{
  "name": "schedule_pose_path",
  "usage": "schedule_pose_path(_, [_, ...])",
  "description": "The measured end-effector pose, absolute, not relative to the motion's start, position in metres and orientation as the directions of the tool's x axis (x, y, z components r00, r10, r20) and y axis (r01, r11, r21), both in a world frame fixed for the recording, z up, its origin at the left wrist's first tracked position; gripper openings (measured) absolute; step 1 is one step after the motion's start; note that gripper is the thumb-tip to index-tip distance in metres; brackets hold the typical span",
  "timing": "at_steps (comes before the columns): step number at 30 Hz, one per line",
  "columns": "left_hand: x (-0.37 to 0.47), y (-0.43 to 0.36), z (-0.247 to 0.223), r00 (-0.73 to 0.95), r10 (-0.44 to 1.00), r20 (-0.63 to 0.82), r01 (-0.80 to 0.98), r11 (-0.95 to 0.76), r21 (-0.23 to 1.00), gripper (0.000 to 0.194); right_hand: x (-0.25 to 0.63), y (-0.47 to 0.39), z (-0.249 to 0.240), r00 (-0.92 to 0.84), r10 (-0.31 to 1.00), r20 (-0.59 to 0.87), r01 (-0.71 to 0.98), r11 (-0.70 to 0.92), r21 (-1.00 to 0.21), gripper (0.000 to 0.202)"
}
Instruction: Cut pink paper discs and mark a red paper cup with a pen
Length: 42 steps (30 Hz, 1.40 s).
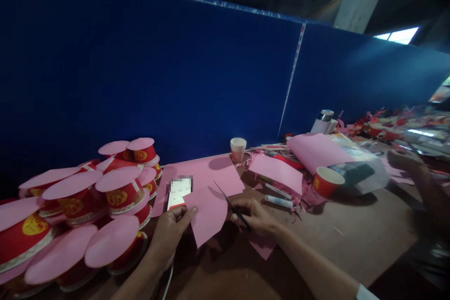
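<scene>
My left hand [171, 229] pinches the left edge of a pink paper piece [210, 215] whose right side is cut in a curve. My right hand [256, 217] is closed round dark scissors [228, 200], their blades pointing up and left at the paper's upper right edge. Behind the held piece, larger pink sheets [218, 171] lie on the brown table [326, 239]. A phone [180, 192] with a lit screen rests on them, partly hidden by the paper and my left hand. Under my right hand lies a pink scrap [263, 247].
Red cups with pink paper discs [117, 192] crowd the left. A small cup [238, 149] stands at the back. Right of my hands are a glue tube [278, 201], pink scraps, a red cup [328, 182] and another person's hand [404, 160]. A blue partition [158, 65] rises behind.
</scene>
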<state>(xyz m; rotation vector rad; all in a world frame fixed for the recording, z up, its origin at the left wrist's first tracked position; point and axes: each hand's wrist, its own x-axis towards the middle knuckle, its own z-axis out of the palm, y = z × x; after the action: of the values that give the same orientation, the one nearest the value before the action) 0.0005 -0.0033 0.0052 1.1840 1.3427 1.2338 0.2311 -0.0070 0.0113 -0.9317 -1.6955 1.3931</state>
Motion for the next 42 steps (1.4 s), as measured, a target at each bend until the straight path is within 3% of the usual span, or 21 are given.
schedule_pose_path(17, [-0.001,-0.001,0.002,-0.035,0.995,-0.092,-0.065,0.09,0.994,0.034,0.231,-0.008,0.015,-0.479,0.872,0.095,0.114,0.169,-0.979,0.025])
schedule_pose_path(42, [-0.004,-0.001,0.0,-0.025,0.998,-0.055,-0.023,0.055,0.998,0.035,0.233,-0.005,0.005,-0.453,0.891,0.038,0.161,0.124,-0.979,0.028])
